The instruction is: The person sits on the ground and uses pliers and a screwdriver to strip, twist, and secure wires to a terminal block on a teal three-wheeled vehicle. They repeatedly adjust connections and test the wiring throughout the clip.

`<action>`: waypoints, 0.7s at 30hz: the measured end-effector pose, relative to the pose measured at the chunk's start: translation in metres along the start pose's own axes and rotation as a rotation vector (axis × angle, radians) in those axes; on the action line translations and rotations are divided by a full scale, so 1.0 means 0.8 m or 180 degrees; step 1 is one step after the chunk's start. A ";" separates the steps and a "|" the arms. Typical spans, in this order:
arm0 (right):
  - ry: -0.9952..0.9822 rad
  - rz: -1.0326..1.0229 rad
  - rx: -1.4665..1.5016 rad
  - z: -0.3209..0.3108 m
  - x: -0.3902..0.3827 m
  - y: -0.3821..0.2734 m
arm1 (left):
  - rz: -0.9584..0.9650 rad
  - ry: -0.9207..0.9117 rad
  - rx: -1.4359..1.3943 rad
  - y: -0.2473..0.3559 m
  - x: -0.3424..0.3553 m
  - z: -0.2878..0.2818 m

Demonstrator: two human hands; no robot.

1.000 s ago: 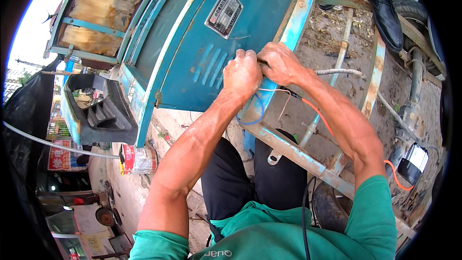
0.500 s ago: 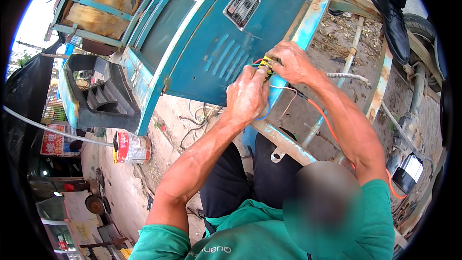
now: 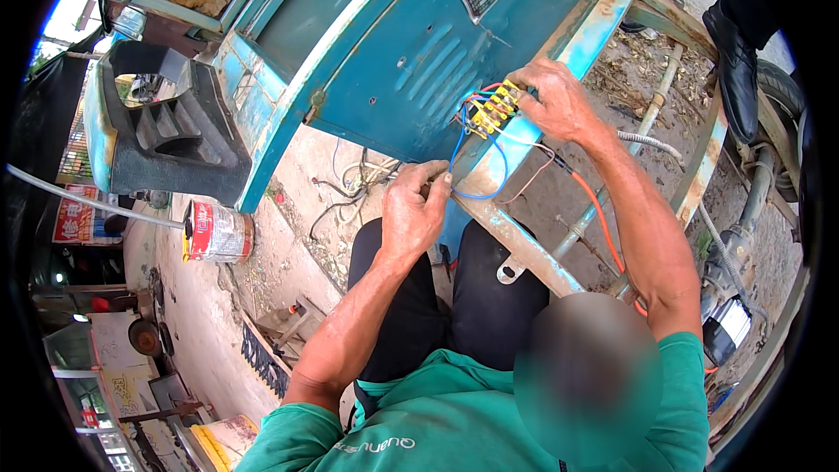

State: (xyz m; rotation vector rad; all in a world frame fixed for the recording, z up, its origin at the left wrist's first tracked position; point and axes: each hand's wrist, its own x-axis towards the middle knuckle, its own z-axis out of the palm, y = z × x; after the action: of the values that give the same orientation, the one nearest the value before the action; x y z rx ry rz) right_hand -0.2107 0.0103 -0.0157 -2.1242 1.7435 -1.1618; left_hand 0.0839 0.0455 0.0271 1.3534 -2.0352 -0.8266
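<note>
A yellow terminal block (image 3: 495,111) with a row of metal screws lies by the slatted teal panel (image 3: 393,70). My right hand (image 3: 559,100) has its thumb and fingers closed on the block's right end. A blue wire (image 3: 506,166) loops down from the block. My left hand (image 3: 415,210) is lower and to the left, thumb and forefinger pinched on that wire where it bends. Red and other thin wires bunch at the block's left side. A pink wire (image 3: 529,183) and a thick orange cable (image 3: 599,210) run off to the right.
A rusty blue-white frame (image 3: 524,249) crosses before my knees. Left are a black plastic housing (image 3: 179,122) and a paint can (image 3: 218,232). Loose cables (image 3: 363,179) lie on the ground. Another person's black shoe (image 3: 732,70) rests by the frame at upper right.
My left hand has left the terminal block and moved down and left, to the blue wire. The block now shows more fully, my right hand still on it. The view has shifted slightly.
</note>
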 end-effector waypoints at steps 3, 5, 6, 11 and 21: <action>-0.0032 0.0057 -0.0040 -0.004 0.000 -0.008 | -0.0079 -0.0037 -0.0015 0.005 0.006 0.002; -0.0088 0.0078 0.0003 -0.004 0.000 -0.008 | 0.0041 -0.0029 -0.0063 0.004 0.010 0.008; -0.0111 0.0090 0.0003 -0.004 0.001 -0.009 | 0.0100 -0.0009 -0.0099 0.005 0.013 0.012; -0.0169 0.0081 -0.0029 -0.005 0.002 -0.008 | -0.0067 -0.0022 -0.0236 0.012 0.033 0.027; -0.0099 0.0004 -0.0042 0.000 0.000 -0.001 | -0.1912 0.0074 -0.2618 0.045 0.060 0.060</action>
State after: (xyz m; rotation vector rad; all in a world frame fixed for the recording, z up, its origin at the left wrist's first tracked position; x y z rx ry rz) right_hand -0.2100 0.0104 -0.0147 -2.1366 1.7437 -1.1138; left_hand 0.0115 0.0204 0.0279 1.4235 -1.0117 -1.6527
